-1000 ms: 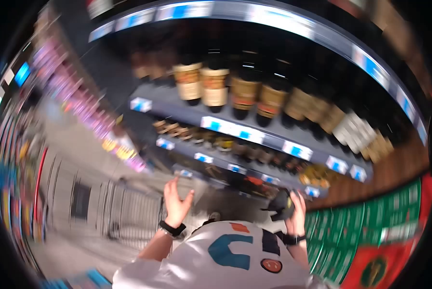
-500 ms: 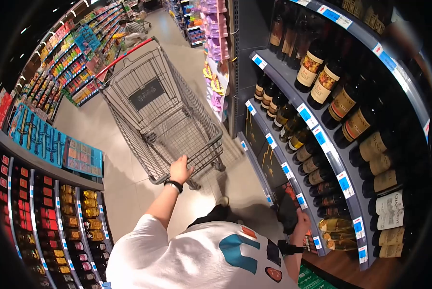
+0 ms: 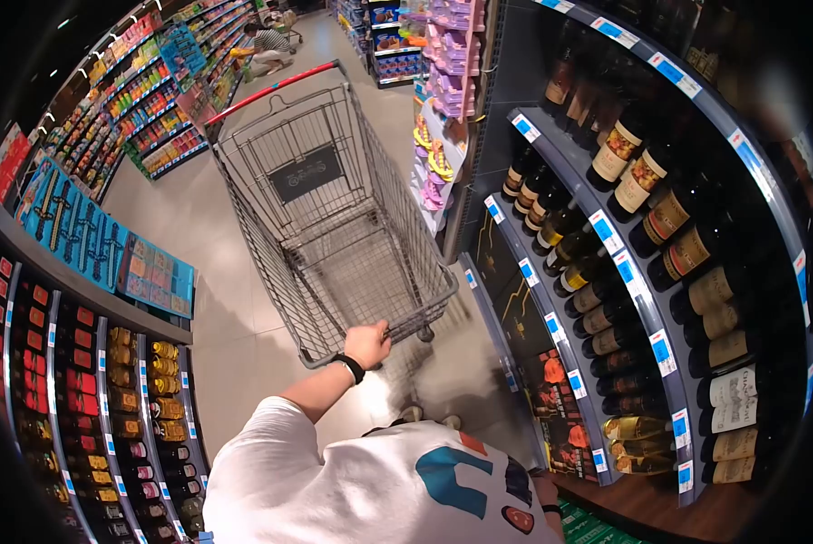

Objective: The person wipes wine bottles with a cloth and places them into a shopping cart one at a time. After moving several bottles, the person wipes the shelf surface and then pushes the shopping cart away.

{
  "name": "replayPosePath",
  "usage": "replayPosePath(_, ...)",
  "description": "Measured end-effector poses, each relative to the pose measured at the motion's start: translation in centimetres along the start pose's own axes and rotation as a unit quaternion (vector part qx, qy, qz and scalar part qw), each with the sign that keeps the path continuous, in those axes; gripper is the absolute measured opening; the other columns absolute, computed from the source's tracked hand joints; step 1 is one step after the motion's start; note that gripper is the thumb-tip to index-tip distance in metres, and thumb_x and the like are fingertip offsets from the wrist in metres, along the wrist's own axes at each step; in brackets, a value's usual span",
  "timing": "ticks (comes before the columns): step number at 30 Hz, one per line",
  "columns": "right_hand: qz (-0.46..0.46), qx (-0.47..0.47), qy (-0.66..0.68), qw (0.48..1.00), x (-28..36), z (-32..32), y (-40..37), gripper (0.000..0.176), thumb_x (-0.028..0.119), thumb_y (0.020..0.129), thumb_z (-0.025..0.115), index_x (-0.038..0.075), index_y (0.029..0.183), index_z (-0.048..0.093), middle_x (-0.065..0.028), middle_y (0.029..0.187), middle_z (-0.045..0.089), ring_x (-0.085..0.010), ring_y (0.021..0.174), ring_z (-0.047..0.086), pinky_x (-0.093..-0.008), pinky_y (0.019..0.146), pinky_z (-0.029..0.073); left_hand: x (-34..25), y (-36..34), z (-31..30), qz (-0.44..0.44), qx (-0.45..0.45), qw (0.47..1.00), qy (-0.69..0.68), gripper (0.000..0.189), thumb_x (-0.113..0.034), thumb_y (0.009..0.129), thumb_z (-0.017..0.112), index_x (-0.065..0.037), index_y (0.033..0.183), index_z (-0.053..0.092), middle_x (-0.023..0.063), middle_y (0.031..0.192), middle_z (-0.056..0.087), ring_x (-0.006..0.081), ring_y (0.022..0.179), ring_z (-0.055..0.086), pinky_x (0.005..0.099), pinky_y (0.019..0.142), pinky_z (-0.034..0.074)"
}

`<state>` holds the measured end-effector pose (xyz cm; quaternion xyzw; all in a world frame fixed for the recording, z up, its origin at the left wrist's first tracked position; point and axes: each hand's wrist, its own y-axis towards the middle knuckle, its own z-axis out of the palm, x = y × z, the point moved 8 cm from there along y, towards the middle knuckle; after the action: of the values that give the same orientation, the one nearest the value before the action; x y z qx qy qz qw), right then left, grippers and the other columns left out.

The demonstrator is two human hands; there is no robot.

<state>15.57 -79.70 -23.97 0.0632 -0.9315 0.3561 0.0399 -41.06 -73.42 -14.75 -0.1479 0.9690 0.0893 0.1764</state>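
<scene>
My left hand (image 3: 367, 346), with a black band at the wrist, is closed round the near end rim of an empty metal shopping cart (image 3: 347, 245). The cart has a red handle bar (image 3: 275, 91) at its far end and a dark plate (image 3: 306, 175) on its inner flap. Of my right arm only a bit of forearm and a black wristband show at the lower right edge of my white shirt; the right hand itself is hidden.
Curved shelves of wine bottles (image 3: 637, 181) rise on the right. Bottles and red packs fill the left shelves (image 3: 53, 363), beside a blue display (image 3: 80, 227). A purple rack (image 3: 449, 63) stands ahead. Farther up the aisle a person (image 3: 268, 45) crouches.
The cart and my left hand have shifted rightward in the view. My right hand, earlier beside a dark object at the lower right shelf, has gone out of sight.
</scene>
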Motion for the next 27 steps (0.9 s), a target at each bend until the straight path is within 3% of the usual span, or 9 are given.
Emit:
replayPosePath(3,-0.02,-0.041,0.043,0.998,4.0,-1.8,-2.8,0.028,0.029,0.071,0.068,0.021,0.098,0.073,-0.0113,0.09,0.069,-0.0297,0.087,0.065,-0.0414,0.08,0.052,-1.0,-3.0,-0.3,0.024,0.01,1.0,-0.015,0.022,-0.027,0.077,0.065,-0.008,0.081,0.054,0.0143,0.062,0.06,0.0338,0.061,0.062,0.0453,0.057,0.05)
replayPosePath(4,-0.018,0.025,0.025,0.999,3.2,1.9,-1.0,0.031,0.031,0.074,0.065,0.018,0.102,0.071,-0.0151,0.092,0.068,-0.033,0.09,0.064,-0.0427,0.081,0.051,-1.3,-3.9,-0.4,0.025,0.018,0.999,-0.019,0.022,-0.027,0.077,0.065,-0.008,0.081,0.054,0.014,0.062,0.06,0.0335,0.061,0.062,0.0451,0.056,0.05)
replayPosePath(7,-0.119,-0.049,0.182,0.975,3.0,6.1,2.1,0.036,0.033,0.076,0.062,0.014,0.105,0.069,-0.018,0.095,0.067,-0.0359,0.094,0.063,-0.044,0.082,0.049,-2.0,-6.0,-0.2,0.035,0.024,0.999,-0.02,0.022,-0.028,0.079,0.064,-0.008,0.079,0.053,0.013,0.061,0.06,0.0325,0.058,0.062,0.0443,0.053,0.05)
replayPosePath(8,-0.139,-0.006,0.211,0.968,3.5,7.3,3.2,0.037,0.036,0.078,0.061,0.01,0.103,0.069,-0.02,0.099,0.066,-0.0369,0.097,0.062,-0.043,0.083,0.048,-2.6,-6.5,-0.5,0.041,0.022,0.999,-0.021,0.022,-0.028,0.08,0.064,-0.008,0.078,0.053,0.0128,0.061,0.06,0.0325,0.058,0.062,0.0442,0.053,0.049)
replayPosePath(12,-0.08,0.109,0.167,0.977,9.9,1.0,-1.0,0.038,0.038,0.081,0.059,0.008,0.102,0.069,-0.0201,0.1,0.066,-0.0353,0.098,0.062,-0.0404,0.083,0.048,-4.1,-7.7,-0.5,0.058,0.013,0.998,-0.029,0.024,-0.029,0.081,0.063,-0.008,0.078,0.053,0.0129,0.06,0.06,0.0329,0.056,0.061,0.0438,0.051,0.049)
replayPosePath(27,-0.063,0.229,0.217,0.947,10.3,4.6,-0.4,0.046,0.044,0.083,0.059,0.005,0.104,0.067,-0.0171,0.102,0.068,-0.0276,0.098,0.063,-0.0363,0.085,0.046,-4.4,-7.4,0.3,0.094,0.058,0.993,-0.039,0.021,-0.028,0.081,0.062,-0.009,0.082,0.054,0.0138,0.06,0.061,0.0332,0.058,0.062,0.0447,0.052,0.049)
